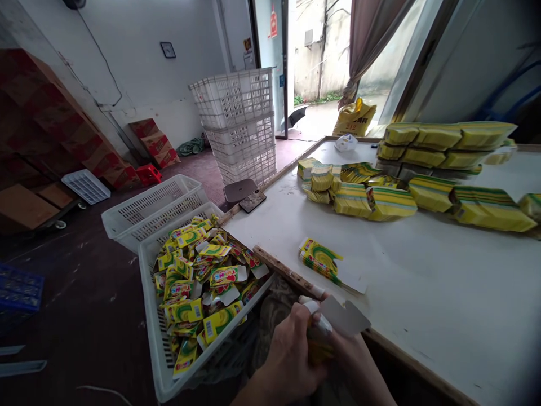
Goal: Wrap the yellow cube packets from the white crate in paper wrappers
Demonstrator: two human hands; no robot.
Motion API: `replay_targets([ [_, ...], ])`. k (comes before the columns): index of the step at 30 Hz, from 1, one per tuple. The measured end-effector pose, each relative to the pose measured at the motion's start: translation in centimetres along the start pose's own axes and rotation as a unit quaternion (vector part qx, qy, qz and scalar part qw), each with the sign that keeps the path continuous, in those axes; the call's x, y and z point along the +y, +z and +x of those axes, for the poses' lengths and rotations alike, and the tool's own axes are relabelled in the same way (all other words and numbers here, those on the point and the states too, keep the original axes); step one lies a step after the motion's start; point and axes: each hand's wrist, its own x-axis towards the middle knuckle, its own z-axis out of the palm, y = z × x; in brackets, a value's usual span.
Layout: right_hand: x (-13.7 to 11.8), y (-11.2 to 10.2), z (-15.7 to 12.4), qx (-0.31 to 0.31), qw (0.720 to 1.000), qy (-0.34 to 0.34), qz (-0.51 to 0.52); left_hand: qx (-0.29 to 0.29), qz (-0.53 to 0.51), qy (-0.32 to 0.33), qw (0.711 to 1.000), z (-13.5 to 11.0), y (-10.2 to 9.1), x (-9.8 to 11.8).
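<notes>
From where I stood, the likeliest mishap was a creased flap (355, 322): it was thin, and both thumbs bore down close to its base, so uneven pressure could have bent it. A loosened pinch might also have let the small yellow carton (338, 317) drop past the table's wooden edge (289, 273). The flat cartons (319, 256) lay close by on the white tabletop (406, 270), where a stray knuckle could have scattered them.

The person's left hand (291, 349) was curled tight and the right hand (350, 361) closed beside it, both pinching that carton just off the table's near edge, to the right of the filled white crate (147, 316). Its flap pointed away rightward, over the tabletop. The long axis I couldn't tell, since the fingers hid most of the body.
</notes>
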Motion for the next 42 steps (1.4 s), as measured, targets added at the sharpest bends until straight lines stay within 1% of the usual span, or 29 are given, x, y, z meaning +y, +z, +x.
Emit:
replay_targets([
  [3,-0.3,0.0,0.1,-0.016,0.998,-0.017,-0.052,0.014,0.004,-0.001,1.000,0.4,-0.1,-0.2],
  [4,-0.2,0.0,0.0,-0.028,0.996,-0.039,-0.070,0.013,-0.001,-0.006,1.000,0.6,-0.2,-0.2],
  [6,0.0,0.0,-0.4,-0.063,0.986,-0.104,-0.112,0.006,-0.010,-0.018,1.000,1.0,-0.3,-0.4],
  [8,0.4,-0.1,-0.8,-0.110,0.966,-0.169,-0.165,0.012,-0.021,-0.027,0.999,1.2,-0.2,-0.7],
  [9,0.6,-0.2,-0.9,-0.121,0.955,-0.195,-0.190,0.023,-0.022,-0.030,0.999,1.2,-0.1,-0.9],
  [10,0.9,-0.4,-0.9,-0.120,0.947,-0.212,-0.211,0.040,-0.016,-0.033,0.999,1.2,0.0,-1.1],
  [11,1.1,-0.6,-0.8,-0.107,0.942,-0.222,-0.228,0.059,-0.004,-0.039,0.997,1.0,0.0,-1.3],
  [13,1.6,-1.1,-0.5,-0.060,0.936,-0.238,-0.254,0.081,0.035,-0.060,0.994,0.7,-0.3,-1.4],
  [14,1.8,-1.4,-0.3,-0.046,0.931,-0.247,-0.265,0.080,0.051,-0.074,0.993,0.6,-0.5,-1.4],
  [15,1.9,-1.7,-0.2,-0.044,0.926,-0.254,-0.276,0.074,0.059,-0.087,0.992,0.5,-0.9,-1.3],
  [16,2.0,-1.9,0.0,-0.059,0.921,-0.258,-0.286,0.065,0.063,-0.100,0.991,0.5,-1.4,-1.2],
  [19,1.2,-2.8,0.2,-0.140,0.910,-0.238,-0.309,0.034,0.058,-0.115,0.991,0.6,-2.8,-0.8],
  [22,-0.7,-3.8,0.3,-0.217,0.902,-0.185,-0.325,0.004,0.046,-0.110,0.993,0.7,-3.6,-0.7],
  [24,-2.0,-4.2,0.4,-0.251,0.898,-0.154,-0.327,-0.009,0.047,-0.103,0.994,0.8,-3.8,-0.6],
  [25,-2.5,-4.2,0.5,-0.253,0.901,-0.138,-0.325,-0.015,0.050,-0.099,0.994,0.8,-3.8,-0.5],
  [27,-2.9,-3.8,0.7,-0.231,0.914,-0.109,-0.314,-0.020,0.064,-0.091,0.994,0.6,-3.5,-0.4],
  [29,-2.5,-2.8,0.9,-0.206,0.930,-0.088,-0.292,-0.015,0.074,-0.088,0.993,0.5,-3.2,-0.4],
  [30,-2.1,-2.3,0.9,-0.196,0.935,-0.089,-0.281,-0.006,0.067,-0.089,0.994,0.4,-3.1,-0.5],
  [32,-1.1,-1.6,1.1,-0.180,0.944,-0.112,-0.252,0.035,0.005,-0.096,0.995,0.5,-3.7,-1.2],
  [33,-0.7,-1.4,1.3,-0.170,0.950,-0.125,-0.233,0.072,-0.035,-0.106,0.991,0.7,-4.5,-1.7],
  [34,-0.3,-1.5,1.5,-0.155,0.956,-0.132,-0.212,0.121,-0.071,-0.117,0.983,0.9,-5.7,-2.4],
  [35,0.0,-1.9,1.9,-0.135,0.963,-0.129,-0.196,0.187,-0.094,-0.133,0.969,1.3,-7.2,-3.2],
  [36,0.2,-2.5,2.4,-0.109,0.968,-0.118,-0.192,0.260,-0.087,-0.146,0.950,1.7,-9.0,-4.1],
  [37,0.4,-3.2,3.1,-0.074,0.971,-0.101,-0.204,0.341,-0.071,-0.152,0.925,2.0,-10.9,-4.9],
  [38,0.6,-4.1,3.9,-0.033,0.969,-0.084,-0.231,0.441,-0.043,-0.157,0.883,2.3,-12.8,-5.7],
  [39,0.8,-5.0,4.7,0.007,0.959,-0.073,-0.274,0.547,0.005,-0.148,0.824,2.5,-14.4,-6.3],
  [40,1.0,-5.9,5.7,0.045,0.944,-0.070,-0.320,0.586,0.030,-0.131,0.799,2.5,-15.5,-6.7],
  [41,1.3,-6.6,6.6,0.071,0.925,-0.076,-0.366,0.608,0.041,-0.115,0.785,2.5,-16.1,-7.0],
  [42,1.6,-7.1,7.4,0.089,0.903,-0.082,-0.412,0.608,0.040,-0.103,0.786,2.4,-16.0,-7.2],
])
